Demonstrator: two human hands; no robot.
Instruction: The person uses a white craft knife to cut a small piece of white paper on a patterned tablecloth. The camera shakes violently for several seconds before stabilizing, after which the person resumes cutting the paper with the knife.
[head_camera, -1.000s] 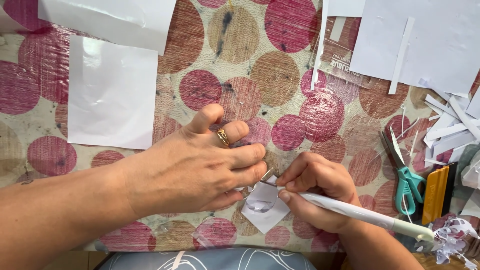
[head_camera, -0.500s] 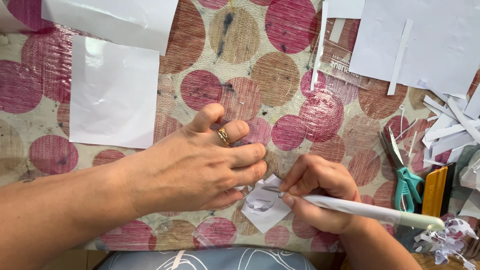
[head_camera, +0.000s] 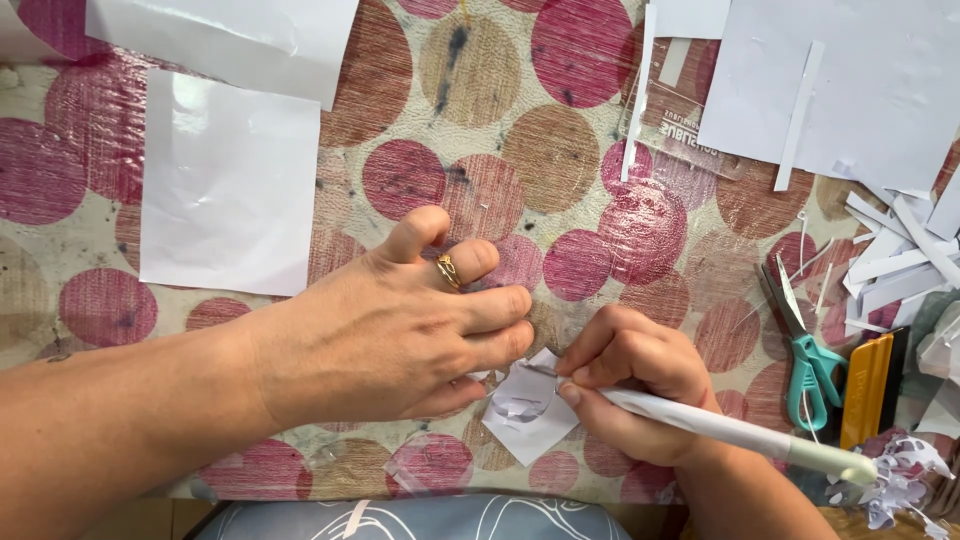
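A home craft table, by the look of it. A plastic-covered cloth with red and brown circles (head_camera: 560, 150) carries white paper sheets (head_camera: 228, 185), cut paper strips (head_camera: 885, 250), teal-handled scissors (head_camera: 808, 350) and a yellow squeegee (head_camera: 868, 390).

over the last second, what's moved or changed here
Very little. The right hand has shifted its white craft knife slightly across the small paper piece. The left hand keeps pressing that paper down; scissors and paper sheets stayed put.

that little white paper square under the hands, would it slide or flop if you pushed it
The paper square looks thin and light, so probably floppy. It would likely slide on the glossy tablecloth, which may be why the left hand pins it.
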